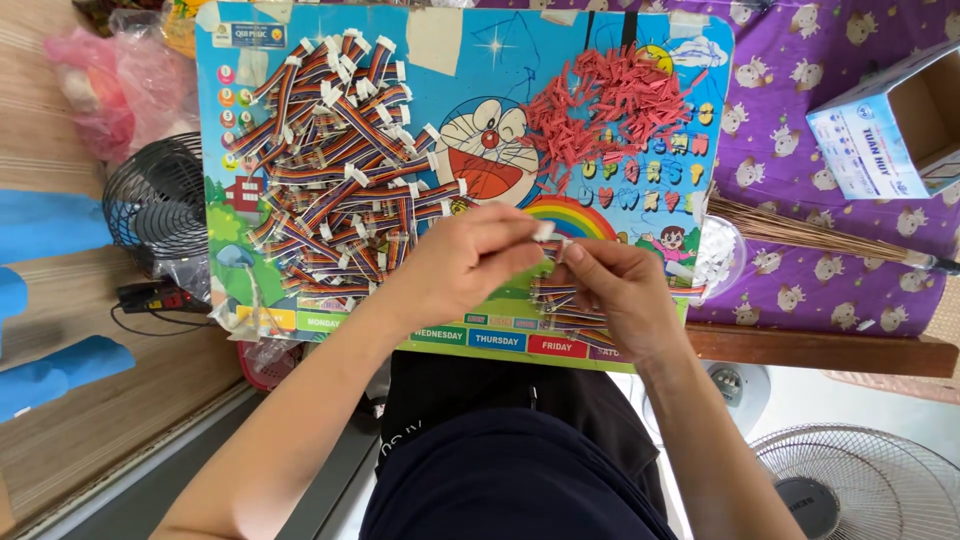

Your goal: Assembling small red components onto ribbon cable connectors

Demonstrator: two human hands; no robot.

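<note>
At centre frame both hands meet over a small colourful picture-board tabletop [620, 215]. The left hand [455, 262] is curled nearly shut, thumb and forefinger pinching the white connector end of a short rainbow ribbon cable [548, 237]. The right hand [620, 290] is likewise closed in a pinch on the same piece from the other side, fingertips touching the left's. The cable's long axis cannot be told with certainty; it appears to run down from the pinch toward a small stack of like cables [565, 305] lying under the right hand, which is the nearer hand to that stack. A large heap of ribbon cables [335, 170] lies to the left of the hands, nearer the left hand. A pile of small red pieces [610, 105] lies at upper right, well apart.
</note>
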